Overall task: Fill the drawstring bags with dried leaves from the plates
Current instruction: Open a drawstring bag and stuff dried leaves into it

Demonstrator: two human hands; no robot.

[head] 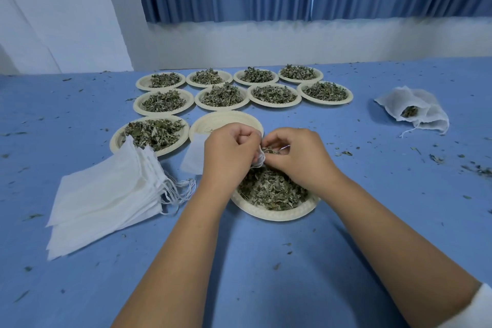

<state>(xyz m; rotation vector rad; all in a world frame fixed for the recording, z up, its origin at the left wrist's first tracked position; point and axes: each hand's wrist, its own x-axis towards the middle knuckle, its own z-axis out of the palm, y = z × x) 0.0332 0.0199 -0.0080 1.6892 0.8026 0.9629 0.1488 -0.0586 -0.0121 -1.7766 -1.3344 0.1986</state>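
Drawstring bag (259, 159) gripped by left hand (226, 153); right hand (299, 157) pinches dried leaves (269, 151)

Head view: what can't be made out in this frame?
- bag being filled: mostly hidden behind the left hand and right hand; its fill level is unknown.
- near plate: far half covered by both hands.
- filled bags at right: overlapping, count unclear.
- empty bag stack: layers overlap, count unclear.
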